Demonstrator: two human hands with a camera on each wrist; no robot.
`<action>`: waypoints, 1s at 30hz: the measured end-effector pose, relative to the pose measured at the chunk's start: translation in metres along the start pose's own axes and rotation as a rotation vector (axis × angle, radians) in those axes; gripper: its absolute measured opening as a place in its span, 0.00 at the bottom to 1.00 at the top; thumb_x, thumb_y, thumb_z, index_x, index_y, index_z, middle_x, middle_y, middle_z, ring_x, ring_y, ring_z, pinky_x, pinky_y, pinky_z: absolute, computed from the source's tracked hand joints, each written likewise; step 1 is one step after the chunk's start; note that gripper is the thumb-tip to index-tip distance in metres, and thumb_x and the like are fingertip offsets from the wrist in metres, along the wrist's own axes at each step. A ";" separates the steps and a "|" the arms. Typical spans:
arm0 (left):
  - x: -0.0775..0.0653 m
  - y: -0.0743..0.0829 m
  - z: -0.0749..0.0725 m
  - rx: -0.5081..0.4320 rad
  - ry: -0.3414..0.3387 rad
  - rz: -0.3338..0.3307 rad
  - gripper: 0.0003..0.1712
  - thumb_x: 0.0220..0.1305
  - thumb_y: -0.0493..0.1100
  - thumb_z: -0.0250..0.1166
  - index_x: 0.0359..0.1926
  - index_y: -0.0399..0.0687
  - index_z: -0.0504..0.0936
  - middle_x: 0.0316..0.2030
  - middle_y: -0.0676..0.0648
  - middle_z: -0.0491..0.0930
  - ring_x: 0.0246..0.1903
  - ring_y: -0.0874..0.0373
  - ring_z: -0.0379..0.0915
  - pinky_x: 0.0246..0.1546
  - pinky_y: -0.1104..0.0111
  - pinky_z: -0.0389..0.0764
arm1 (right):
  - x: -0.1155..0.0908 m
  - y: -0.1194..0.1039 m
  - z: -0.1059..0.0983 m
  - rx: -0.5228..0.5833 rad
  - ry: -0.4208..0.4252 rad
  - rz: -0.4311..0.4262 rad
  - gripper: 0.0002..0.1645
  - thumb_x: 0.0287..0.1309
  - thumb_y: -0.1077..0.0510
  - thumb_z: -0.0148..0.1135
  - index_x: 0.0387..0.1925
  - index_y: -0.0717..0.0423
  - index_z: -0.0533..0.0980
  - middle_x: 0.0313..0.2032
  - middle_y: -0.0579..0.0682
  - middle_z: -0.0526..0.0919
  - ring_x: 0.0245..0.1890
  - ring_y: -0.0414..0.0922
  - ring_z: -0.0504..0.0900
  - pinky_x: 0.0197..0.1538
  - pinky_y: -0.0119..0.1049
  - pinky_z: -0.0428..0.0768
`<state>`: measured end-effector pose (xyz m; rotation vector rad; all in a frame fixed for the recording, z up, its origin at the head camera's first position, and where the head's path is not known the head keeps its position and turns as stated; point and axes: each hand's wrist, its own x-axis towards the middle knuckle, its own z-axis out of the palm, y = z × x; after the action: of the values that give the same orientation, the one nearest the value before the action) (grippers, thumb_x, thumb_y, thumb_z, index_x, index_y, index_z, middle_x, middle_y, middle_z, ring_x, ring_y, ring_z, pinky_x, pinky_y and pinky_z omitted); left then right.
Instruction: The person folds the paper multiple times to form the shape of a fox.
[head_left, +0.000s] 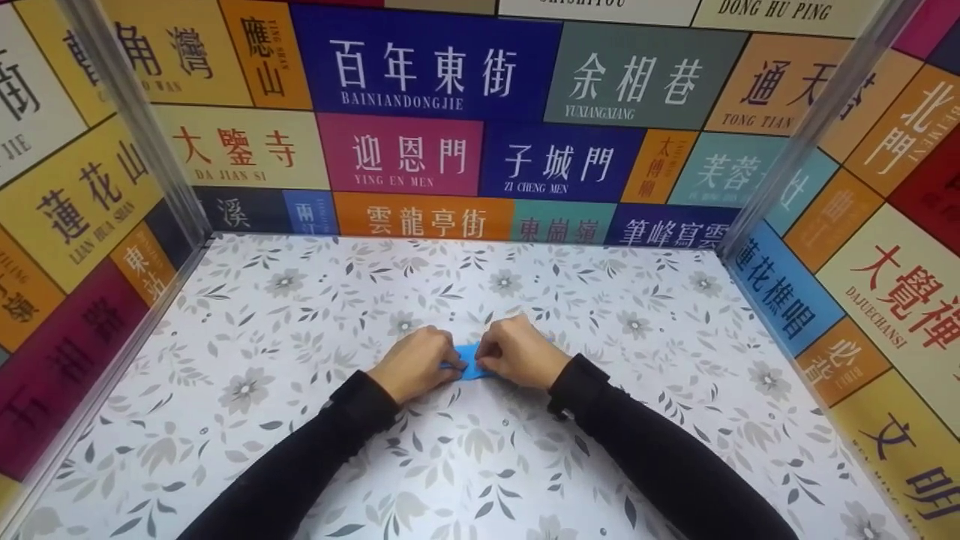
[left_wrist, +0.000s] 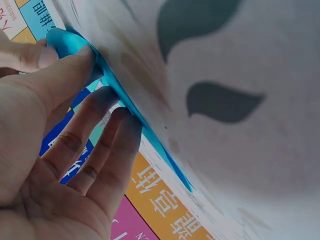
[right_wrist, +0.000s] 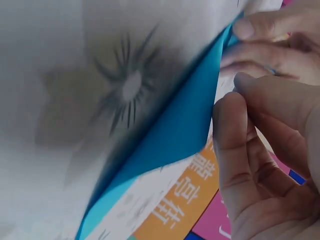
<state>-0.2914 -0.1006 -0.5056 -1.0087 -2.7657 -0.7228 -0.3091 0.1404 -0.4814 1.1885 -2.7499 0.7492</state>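
Observation:
A small folded sheet of blue paper [head_left: 472,370] lies at the middle of the table, between both hands. My left hand [head_left: 418,363] holds its left part, the thumb pressed on the sheet and the other fingers spread along its edge in the left wrist view. From the right, my right hand [head_left: 523,352] pinches the edge, thumb and forefinger close together. Seen from the right wrist, the blue paper [right_wrist: 172,125] has a flap standing up at an angle from the tabletop. Part of the sheet is hidden behind the fingers.
The white table [head_left: 337,465] has a grey flower and leaf print. Upright panels with coloured blocks of Chinese lettering enclose it at the back [head_left: 405,150], left [head_left: 82,225] and right [head_left: 862,300]. Transparent strips run along the corners. Black sleeves cover both forearms.

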 end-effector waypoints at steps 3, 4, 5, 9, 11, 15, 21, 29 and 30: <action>0.000 0.000 0.000 -0.001 -0.007 -0.008 0.08 0.64 0.35 0.85 0.44 0.47 1.00 0.39 0.44 0.94 0.41 0.44 0.87 0.48 0.51 0.90 | 0.000 -0.002 0.006 0.018 -0.024 -0.002 0.03 0.64 0.66 0.85 0.35 0.58 0.95 0.33 0.52 0.97 0.34 0.48 0.94 0.42 0.35 0.90; 0.000 0.000 -0.001 0.000 -0.006 -0.006 0.08 0.64 0.35 0.85 0.44 0.47 1.00 0.38 0.44 0.94 0.41 0.44 0.87 0.49 0.51 0.90 | 0.000 -0.002 0.007 0.018 -0.025 0.001 0.03 0.63 0.65 0.85 0.34 0.57 0.95 0.32 0.52 0.96 0.34 0.48 0.93 0.42 0.34 0.89; 0.000 -0.001 -0.001 0.002 -0.007 -0.005 0.08 0.64 0.35 0.85 0.44 0.47 1.00 0.38 0.44 0.94 0.42 0.44 0.87 0.50 0.50 0.90 | 0.000 -0.002 0.009 0.018 -0.025 0.004 0.04 0.63 0.65 0.86 0.34 0.57 0.95 0.32 0.52 0.96 0.33 0.47 0.93 0.41 0.33 0.89; -0.001 -0.001 -0.001 0.007 0.002 -0.003 0.09 0.63 0.35 0.86 0.44 0.46 0.99 0.39 0.44 0.94 0.42 0.43 0.88 0.50 0.50 0.91 | 0.002 -0.001 0.013 0.023 -0.017 0.030 0.05 0.60 0.64 0.88 0.31 0.55 0.94 0.30 0.50 0.96 0.31 0.44 0.91 0.40 0.31 0.86; -0.001 -0.001 0.000 0.009 0.009 -0.004 0.09 0.63 0.36 0.86 0.44 0.46 0.99 0.39 0.45 0.94 0.42 0.43 0.88 0.49 0.51 0.91 | 0.002 -0.001 0.013 0.027 -0.016 0.042 0.06 0.60 0.64 0.88 0.30 0.55 0.94 0.29 0.50 0.96 0.30 0.43 0.90 0.40 0.31 0.85; -0.001 -0.002 0.000 0.010 0.020 -0.003 0.09 0.63 0.36 0.87 0.43 0.45 0.99 0.38 0.45 0.94 0.41 0.43 0.89 0.48 0.51 0.92 | 0.003 -0.001 0.015 0.036 -0.019 0.071 0.07 0.60 0.63 0.89 0.29 0.55 0.94 0.28 0.49 0.96 0.29 0.41 0.89 0.39 0.31 0.85; -0.002 -0.003 0.001 0.018 0.027 0.002 0.09 0.63 0.36 0.86 0.44 0.45 0.99 0.39 0.44 0.95 0.41 0.42 0.89 0.48 0.50 0.91 | 0.004 0.003 0.016 0.040 -0.034 0.076 0.07 0.60 0.63 0.89 0.30 0.56 0.94 0.28 0.49 0.96 0.29 0.41 0.90 0.39 0.31 0.86; -0.003 -0.003 0.001 0.025 0.032 0.042 0.08 0.63 0.37 0.86 0.44 0.45 1.00 0.36 0.43 0.93 0.38 0.41 0.87 0.45 0.50 0.90 | -0.001 0.006 0.013 0.034 -0.020 0.095 0.08 0.59 0.64 0.90 0.29 0.56 0.94 0.27 0.49 0.95 0.28 0.40 0.89 0.38 0.32 0.86; -0.003 -0.003 0.001 0.024 0.034 0.038 0.08 0.63 0.37 0.86 0.43 0.44 0.99 0.36 0.43 0.94 0.38 0.41 0.87 0.45 0.50 0.90 | -0.001 0.006 0.014 0.034 -0.017 0.092 0.08 0.59 0.64 0.90 0.29 0.56 0.94 0.27 0.49 0.95 0.28 0.40 0.89 0.38 0.32 0.86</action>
<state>-0.2910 -0.1041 -0.5084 -1.0313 -2.7124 -0.6940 -0.3103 0.1383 -0.4964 1.0859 -2.8339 0.8016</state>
